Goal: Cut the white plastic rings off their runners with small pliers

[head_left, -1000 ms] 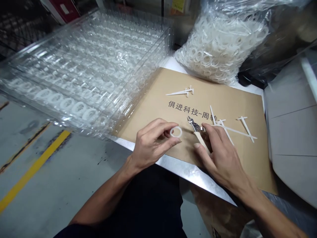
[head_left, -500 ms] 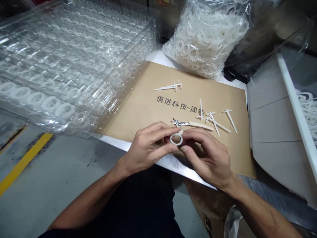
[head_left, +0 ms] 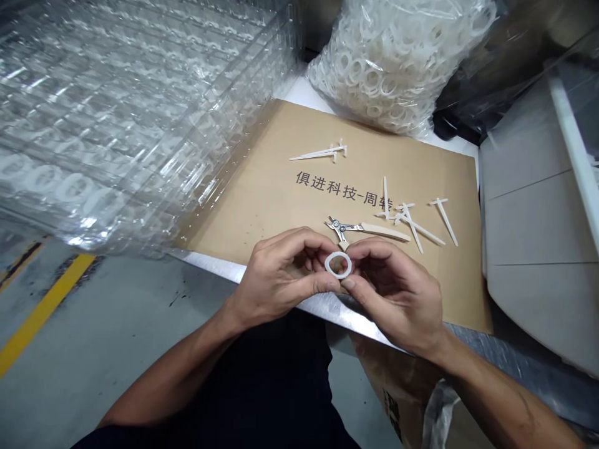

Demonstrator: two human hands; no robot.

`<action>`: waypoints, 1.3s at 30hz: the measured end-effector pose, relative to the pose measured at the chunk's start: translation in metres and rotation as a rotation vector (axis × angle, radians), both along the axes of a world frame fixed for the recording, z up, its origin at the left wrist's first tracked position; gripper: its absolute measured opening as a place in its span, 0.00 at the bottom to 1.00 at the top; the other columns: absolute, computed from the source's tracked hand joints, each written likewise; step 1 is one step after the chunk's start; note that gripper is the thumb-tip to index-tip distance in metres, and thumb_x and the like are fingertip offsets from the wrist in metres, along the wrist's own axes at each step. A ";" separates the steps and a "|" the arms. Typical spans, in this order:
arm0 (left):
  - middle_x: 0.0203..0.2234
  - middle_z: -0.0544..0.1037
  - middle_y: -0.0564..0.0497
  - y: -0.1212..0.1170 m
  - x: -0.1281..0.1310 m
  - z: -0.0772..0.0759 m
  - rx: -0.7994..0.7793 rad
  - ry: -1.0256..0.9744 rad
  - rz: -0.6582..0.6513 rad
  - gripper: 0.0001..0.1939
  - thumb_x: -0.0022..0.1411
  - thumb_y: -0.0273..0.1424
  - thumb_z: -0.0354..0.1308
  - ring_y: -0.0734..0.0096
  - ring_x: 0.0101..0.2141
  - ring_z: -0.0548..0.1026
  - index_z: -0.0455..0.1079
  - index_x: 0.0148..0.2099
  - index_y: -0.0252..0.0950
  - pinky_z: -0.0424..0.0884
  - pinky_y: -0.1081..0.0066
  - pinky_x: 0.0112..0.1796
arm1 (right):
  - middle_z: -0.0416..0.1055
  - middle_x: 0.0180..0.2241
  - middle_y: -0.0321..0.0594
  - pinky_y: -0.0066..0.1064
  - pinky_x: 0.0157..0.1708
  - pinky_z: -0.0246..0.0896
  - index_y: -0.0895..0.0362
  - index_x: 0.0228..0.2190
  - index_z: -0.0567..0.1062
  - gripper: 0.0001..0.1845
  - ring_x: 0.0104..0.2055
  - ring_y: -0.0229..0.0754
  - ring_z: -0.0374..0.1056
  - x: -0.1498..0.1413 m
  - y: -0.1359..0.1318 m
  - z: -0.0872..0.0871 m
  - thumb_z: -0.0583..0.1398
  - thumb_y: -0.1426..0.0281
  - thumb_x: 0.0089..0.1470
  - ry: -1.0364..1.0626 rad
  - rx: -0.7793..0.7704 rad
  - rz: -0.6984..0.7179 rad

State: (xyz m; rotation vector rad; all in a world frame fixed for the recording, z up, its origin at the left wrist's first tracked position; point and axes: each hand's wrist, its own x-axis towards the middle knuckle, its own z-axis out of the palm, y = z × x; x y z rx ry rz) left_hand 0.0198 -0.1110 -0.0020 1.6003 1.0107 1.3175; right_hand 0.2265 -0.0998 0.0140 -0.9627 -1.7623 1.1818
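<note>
A white plastic ring [head_left: 337, 265] is held up in front of me, pinched between the thumbs and fingers of my left hand [head_left: 281, 274] and my right hand [head_left: 397, 296]. Just above my hands, small side cutters [head_left: 360, 229] with cream handles lie on a printed brown cardboard sheet [head_left: 276, 212]. White plastic sprue pieces [head_left: 414, 221] lie to the right of the cutters, and another sprue piece [head_left: 322, 151] lies further back.
Stacked clear plastic trays [head_left: 116, 112] holding white rings fill the left. A clear bag of white rings [head_left: 388, 62] sits behind the cardboard. The metal table edge [head_left: 215, 262] runs in front, above a grey floor with a yellow stripe [head_left: 42, 315]. A grey panel [head_left: 533, 249] stands on the right.
My right hand has left the cutters and joined my left on the ring. The cutters now lie flat, handles pointing right. The view has tilted and shifted slightly.
</note>
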 end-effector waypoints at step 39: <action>0.37 0.82 0.49 -0.002 0.000 0.000 -0.004 0.018 -0.024 0.11 0.63 0.27 0.72 0.75 0.33 0.78 0.78 0.47 0.36 0.76 0.76 0.37 | 0.76 0.42 0.40 0.35 0.40 0.72 0.52 0.48 0.77 0.13 0.40 0.41 0.76 -0.001 -0.001 -0.002 0.66 0.77 0.63 0.050 -0.010 0.016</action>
